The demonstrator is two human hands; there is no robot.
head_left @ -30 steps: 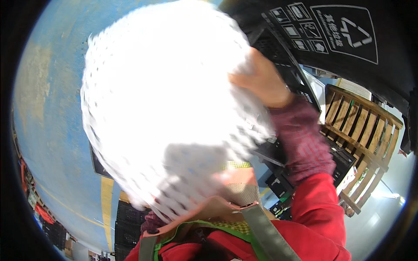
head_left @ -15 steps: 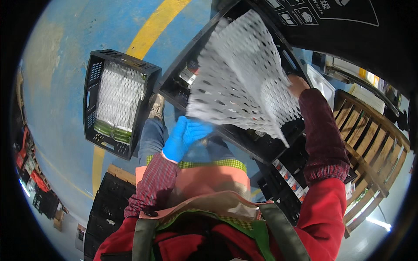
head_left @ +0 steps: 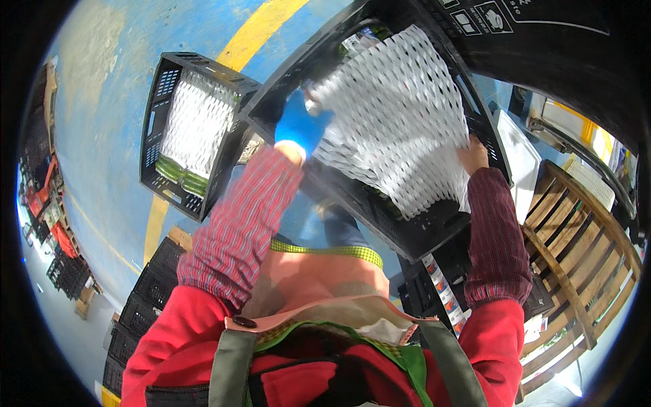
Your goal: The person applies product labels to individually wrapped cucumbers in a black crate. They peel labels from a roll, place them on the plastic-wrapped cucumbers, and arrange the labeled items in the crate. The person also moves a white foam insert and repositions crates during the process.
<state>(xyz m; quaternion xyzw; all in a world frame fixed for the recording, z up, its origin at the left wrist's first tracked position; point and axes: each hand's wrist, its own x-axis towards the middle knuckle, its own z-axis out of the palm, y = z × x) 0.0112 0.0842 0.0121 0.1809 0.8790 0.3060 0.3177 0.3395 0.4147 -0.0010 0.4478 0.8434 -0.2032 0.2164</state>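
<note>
A white foam net sheet [head_left: 400,102] lies spread over the packed goods in a large black crate [head_left: 434,234] in front of me. My right hand [head_left: 475,156], bare, pinches its right edge beside the crate wall. My left hand [head_left: 302,125], in a blue glove and somewhat blurred, is over the crate's near left wall at the sheet's left edge, its thumb apart from its fingers. Some packaged goods [head_left: 366,41] show past the sheet's far left edge; most of the contents are hidden under it.
A smaller black crate [head_left: 152,129] stands on the floor at left, holding cucumber-like green vegetables [head_left: 183,178] under another white net. Stacked black crates [head_left: 146,292] stand at lower left. A wooden slatted pallet [head_left: 576,251] is at right, and a black bin [head_left: 542,54] at far right.
The net sheet, raised and blurred before, now lies flatter over the crate. My left hand has moved forward to its left edge. My right hand has come down slightly with the right edge.
</note>
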